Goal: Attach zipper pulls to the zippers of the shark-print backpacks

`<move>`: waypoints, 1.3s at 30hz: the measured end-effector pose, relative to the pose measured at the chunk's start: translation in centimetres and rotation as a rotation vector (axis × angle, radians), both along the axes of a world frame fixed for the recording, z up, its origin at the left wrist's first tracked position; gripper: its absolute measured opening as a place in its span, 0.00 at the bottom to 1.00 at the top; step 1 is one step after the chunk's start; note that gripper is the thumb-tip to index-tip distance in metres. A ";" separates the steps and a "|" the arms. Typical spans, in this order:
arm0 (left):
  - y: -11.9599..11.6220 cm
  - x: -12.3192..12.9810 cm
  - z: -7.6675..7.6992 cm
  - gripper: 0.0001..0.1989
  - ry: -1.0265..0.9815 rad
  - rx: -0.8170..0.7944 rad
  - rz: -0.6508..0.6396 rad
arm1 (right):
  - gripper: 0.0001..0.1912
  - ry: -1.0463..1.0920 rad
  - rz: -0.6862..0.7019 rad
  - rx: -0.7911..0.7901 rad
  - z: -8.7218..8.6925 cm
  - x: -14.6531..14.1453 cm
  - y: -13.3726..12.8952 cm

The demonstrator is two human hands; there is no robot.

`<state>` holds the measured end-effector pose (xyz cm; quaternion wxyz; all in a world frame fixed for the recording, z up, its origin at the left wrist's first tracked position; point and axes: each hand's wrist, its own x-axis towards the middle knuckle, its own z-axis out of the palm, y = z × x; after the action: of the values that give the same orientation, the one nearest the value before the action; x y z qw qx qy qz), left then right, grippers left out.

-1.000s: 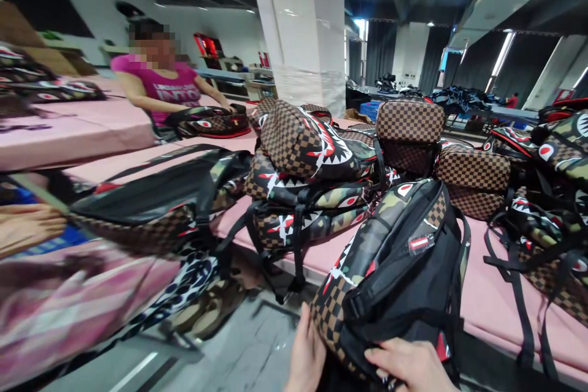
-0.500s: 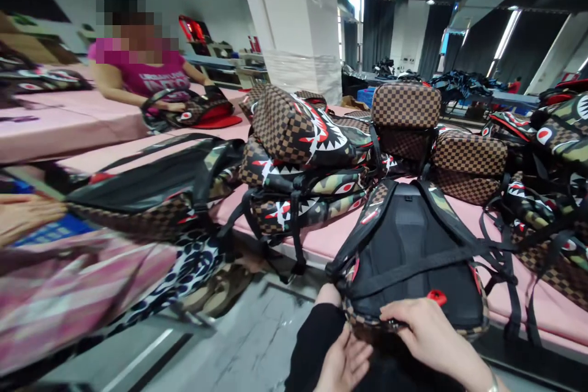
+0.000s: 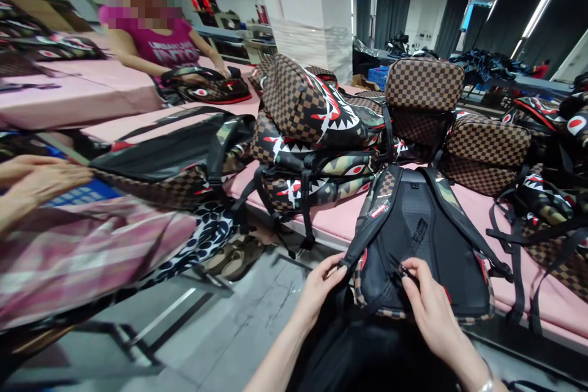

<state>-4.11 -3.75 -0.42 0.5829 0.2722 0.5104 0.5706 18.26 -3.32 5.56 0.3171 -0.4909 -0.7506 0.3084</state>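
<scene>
A backpack point(image 3: 427, 220) with a black padded back and checkered edges lies in front of me, its back panel facing up and its lower end toward me. At its lower left corner my left hand point(image 3: 319, 288) pinches the black shoulder strap point(image 3: 362, 242) near its lower end. My right hand point(image 3: 429, 309) is closed on a thin black webbing strap point(image 3: 399, 271) over the lower middle of the panel. Part of a red piece point(image 3: 446, 295) shows beside the right fingers. The strap's far end is hard to make out.
Stacked shark-mouth backpacks point(image 3: 321, 135) stand left of centre on the pink table point(image 3: 298, 220); more checkered bags point(image 3: 487, 144) lie to the right. At left, another person's hands point(image 3: 50, 180) are by a backpack point(image 3: 160, 180). Across the table a person in pink point(image 3: 172, 43) handles a bag.
My left hand has risen from below the backpack to its left strap. My right hand has left the bottom edge and now grips webbing over the panel; the strap that crossed the panel has shifted.
</scene>
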 end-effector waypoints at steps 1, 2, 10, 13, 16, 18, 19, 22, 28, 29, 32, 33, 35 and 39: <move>0.0 0.3 0.1 0.22 0.016 0.002 -0.004 | 0.12 0.020 0.000 0.003 0.1 -0.3 0.1; -0.1 0.5 0.3 0.22 0.025 0.005 -0.010 | 0.11 0.036 0.018 0.002 0.2 -0.6 0.2; -1.8 2.1 1.5 0.16 0.038 0.114 -0.010 | 0.05 0.083 0.120 0.092 -0.2 -0.8 0.8; -2.5 2.8 2.0 0.16 -0.039 0.096 0.026 | 0.04 0.065 0.156 0.148 -0.2 -0.5 0.8; -2.9 3.2 2.3 0.15 -0.055 0.087 0.053 | 0.04 0.027 0.184 0.220 -0.3 -0.4 0.8; -3.0 3.4 2.4 0.15 -0.041 0.086 0.063 | 0.05 -0.017 0.210 0.266 -0.4 -0.4 0.8; -3.1 3.4 2.5 0.15 -0.031 0.087 0.068 | 0.05 -0.038 0.222 0.278 -0.5 -0.4 0.8; -3.1 3.6 2.5 0.15 -0.007 0.085 0.081 | 0.06 -0.077 0.245 0.290 -0.5 -0.4 0.8; -3.3 3.9 2.6 0.16 0.040 0.055 0.105 | 0.05 -0.102 0.271 0.294 -0.2 -0.3 1.0; -3.4 4.0 2.7 0.16 0.047 0.057 0.111 | 0.05 -0.102 0.272 0.294 -0.2 -0.2 1.0; -3.3 4.1 2.6 0.15 0.052 0.069 0.107 | 0.05 -0.100 0.275 0.313 -0.3 -0.1 1.0; -3.3 4.2 2.6 0.15 0.051 0.072 0.102 | 0.05 -0.093 0.276 0.318 -0.4 -0.1 1.0; -3.2 4.2 2.5 0.14 0.051 0.070 0.089 | 0.04 -0.064 0.277 0.311 -0.5 0.0 1.0; -3.2 4.1 2.5 0.15 0.061 0.055 0.083 | 0.05 -0.026 0.238 0.260 -0.5 0.0 1.2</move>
<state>0.02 -6.93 2.11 0.5354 0.2841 0.5227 0.5995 18.30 -2.13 5.03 0.3296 -0.3573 -0.8410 0.2377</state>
